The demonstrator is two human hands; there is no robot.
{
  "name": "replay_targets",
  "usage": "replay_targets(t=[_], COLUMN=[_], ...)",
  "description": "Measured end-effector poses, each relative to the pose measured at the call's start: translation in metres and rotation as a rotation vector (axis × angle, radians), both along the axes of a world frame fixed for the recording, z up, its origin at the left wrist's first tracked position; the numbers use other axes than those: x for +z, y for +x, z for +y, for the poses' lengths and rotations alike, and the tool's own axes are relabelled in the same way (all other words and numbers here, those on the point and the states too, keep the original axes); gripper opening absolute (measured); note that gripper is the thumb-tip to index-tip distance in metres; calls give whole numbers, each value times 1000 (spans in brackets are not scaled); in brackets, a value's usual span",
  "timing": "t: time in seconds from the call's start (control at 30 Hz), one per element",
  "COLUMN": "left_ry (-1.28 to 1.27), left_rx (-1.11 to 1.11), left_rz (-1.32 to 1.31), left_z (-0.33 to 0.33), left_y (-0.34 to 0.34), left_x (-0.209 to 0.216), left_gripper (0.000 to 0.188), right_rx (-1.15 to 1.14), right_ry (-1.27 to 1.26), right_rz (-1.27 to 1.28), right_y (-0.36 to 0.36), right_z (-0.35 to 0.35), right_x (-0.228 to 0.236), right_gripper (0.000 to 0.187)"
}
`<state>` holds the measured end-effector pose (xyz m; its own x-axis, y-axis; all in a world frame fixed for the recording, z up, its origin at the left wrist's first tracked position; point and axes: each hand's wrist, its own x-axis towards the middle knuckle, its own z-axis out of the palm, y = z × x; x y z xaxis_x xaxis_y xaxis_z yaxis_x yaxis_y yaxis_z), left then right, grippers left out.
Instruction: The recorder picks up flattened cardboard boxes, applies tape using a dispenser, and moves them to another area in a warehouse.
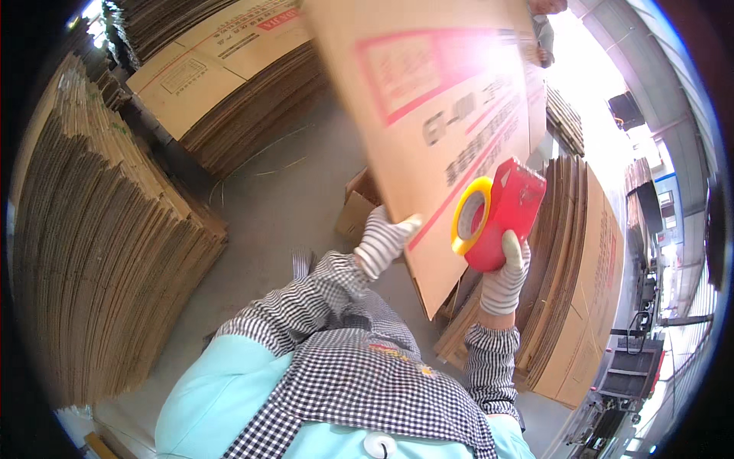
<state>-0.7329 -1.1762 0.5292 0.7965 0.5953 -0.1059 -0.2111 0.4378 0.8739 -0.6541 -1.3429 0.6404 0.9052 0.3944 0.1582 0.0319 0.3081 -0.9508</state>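
A large flat cardboard carton (405, 153) with pink and dark printing stands tilted in front of me, its upper part smeared by motion. My left hand (382, 243), in a striped glove with pale fingertips, grips the carton's near left edge. Its thumb lies on the printed face and its other fingers are hidden behind. My right hand (505, 275), gloved alike, is closed round a red tape dispenser (516, 200). A roll of tape with a yellow rim (459, 237) sits on the dispenser's left side. The dispenser overlaps the carton's right part in this view; whether they touch, I cannot tell.
A tall stack of flattened cardboard (107, 252) rises at the left, and another stack (229, 84) lies farther back. More flat cartons (577, 283) lean at my right. Behind the carton is a small brown box (356, 213). A co-worker (544, 34) is partly visible at the far side.
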Motion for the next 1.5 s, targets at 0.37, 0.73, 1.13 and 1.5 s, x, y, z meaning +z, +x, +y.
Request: replay_targets(t=[0.37, 0.73, 1.13, 1.5], left_ry=[-475, -537, -710, -726], left_rx=[-172, -58, -899, -373], left_rz=[713, 466, -232, 182], left_z=[-51, -44, -134, -34], left_y=[-15, 75, 31, 13], left_x=[-335, -337, -192, -206], left_gripper=[55, 25, 105, 27], right_rx=[-72, 38, 308, 598], right_ry=[-214, -282, -463, -887], right_rz=[421, 694, 504, -141], right_y=[-39, -51, 4, 25], right_z=[-106, -220, -196, -56], right_x=[-91, -166, -185, -223], right_gripper=[60, 64, 74, 63])
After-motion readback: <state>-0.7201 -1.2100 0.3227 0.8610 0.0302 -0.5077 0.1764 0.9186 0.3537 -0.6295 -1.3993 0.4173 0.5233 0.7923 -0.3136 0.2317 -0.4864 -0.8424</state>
